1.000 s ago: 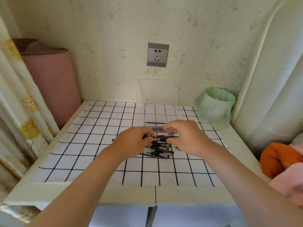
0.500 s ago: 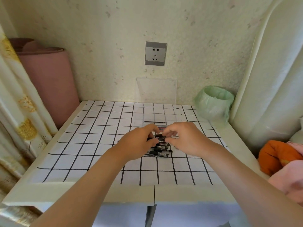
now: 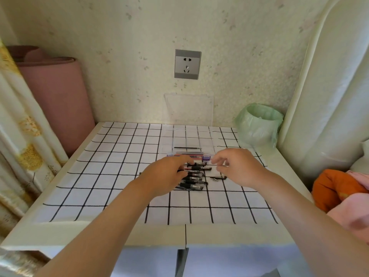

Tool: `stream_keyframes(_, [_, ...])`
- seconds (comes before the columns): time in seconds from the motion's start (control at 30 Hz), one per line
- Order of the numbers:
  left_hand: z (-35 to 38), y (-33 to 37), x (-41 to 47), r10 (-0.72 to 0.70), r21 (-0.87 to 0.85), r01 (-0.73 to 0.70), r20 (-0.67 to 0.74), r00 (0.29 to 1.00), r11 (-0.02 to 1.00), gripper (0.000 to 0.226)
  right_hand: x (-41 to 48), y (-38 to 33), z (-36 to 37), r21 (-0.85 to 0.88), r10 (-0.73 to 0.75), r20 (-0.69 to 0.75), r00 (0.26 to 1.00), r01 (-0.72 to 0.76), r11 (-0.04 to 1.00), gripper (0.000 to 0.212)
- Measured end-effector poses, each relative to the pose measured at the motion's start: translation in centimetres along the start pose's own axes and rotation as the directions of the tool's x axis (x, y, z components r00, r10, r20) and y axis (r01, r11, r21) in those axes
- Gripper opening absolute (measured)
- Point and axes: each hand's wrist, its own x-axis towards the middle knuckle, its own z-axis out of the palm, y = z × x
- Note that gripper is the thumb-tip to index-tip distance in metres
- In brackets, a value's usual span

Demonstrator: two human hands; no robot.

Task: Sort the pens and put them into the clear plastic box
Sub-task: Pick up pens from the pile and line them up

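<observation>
Left hand (image 3: 165, 177) lies over the pens (image 3: 196, 178); right hand (image 3: 240, 166) hovers near the clear plastic box (image 3: 187, 137).

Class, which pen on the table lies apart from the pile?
The black pen lying alone right of the pile, beside the right hand; the others lie bunched together.

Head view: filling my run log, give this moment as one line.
left hand: on pen pile | right hand: near box front, grip unclear | box: lid open, few pens inside
</observation>
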Motion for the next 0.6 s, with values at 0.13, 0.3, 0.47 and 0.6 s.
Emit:
stream_keyframes(0.13, [0.2, 0.1, 0.0, -0.005, 0.036, 0.004, 0.023, 1.0, 0.999, 0.025, -0.3, 0.9, 0.7, -0.119, 0.096, 0.087, 0.992, -0.085, 0.989, 0.012])
stream_keyframes(0.3, [0.3, 0.5, 0.1, 0.004, 0.034, -0.005, 0.015, 1.0, 0.999, 0.021, -0.3, 1.1, 1.6, -0.147, 0.113, 0.105, 0.988, -0.097, 0.984, 0.009])
stream_keyframes(0.47, [0.3, 0.2, 0.2, -0.004, 0.022, 0.004, 0.025, 1.0, 1.0, 0.02, -0.2, 0.8, 2.0, -0.146, 0.089, 0.1, 0.991, -0.074, 0.987, 0.013])
stream_keyframes(0.6, [0.3, 0.3, 0.2, 0.001, 0.03, -0.002, 0.027, 1.0, 1.0, 0.02, 0.0, 0.4, 2.3, -0.156, 0.071, 0.089, 0.994, -0.056, 0.986, 0.014])
